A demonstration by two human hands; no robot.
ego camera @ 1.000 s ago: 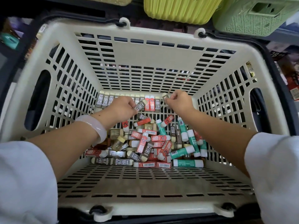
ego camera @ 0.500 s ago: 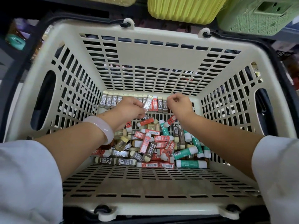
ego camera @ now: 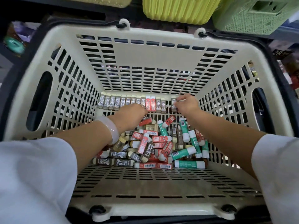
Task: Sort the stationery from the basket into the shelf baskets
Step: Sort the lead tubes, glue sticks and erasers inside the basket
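**Head view: a standing row that one nudge could topple**

Nearest the camera, two white sleeves (ego camera: 32,175) frame the cream basket (ego camera: 145,212), whose slatted near floor lies bare. Beyond it sits the loose heap of stationery (ego camera: 150,146): grey 2B erasers, red erasers and green glue sticks, piled crosswise. Both forearms pass over this heap, so a dropped wrist, or the pale bangle (ego camera: 111,128) on the left one, could likely scatter pieces or drag one along.

Farther in, the left hand (ego camera: 131,115) reaches toward the row of erasers (ego camera: 129,103) standing upright against the far wall; its fingers curl downward, but what they grip, if anything, I cannot tell. The right hand (ego camera: 186,105) pinches a grey eraser (ego camera: 174,104) just beside the row's right end. The upright pieces touch side by side, so a sideways push while seating this one could probably tip its neighbours like dominoes. Two red erasers stand among the grey ones, a possible mix-up.

Farthest off, above the rim, hang a yellow shelf basket (ego camera: 178,8) and a green shelf basket (ego camera: 255,15). The tall far wall stands between the goods and those baskets, so each piece must be lifted clear.
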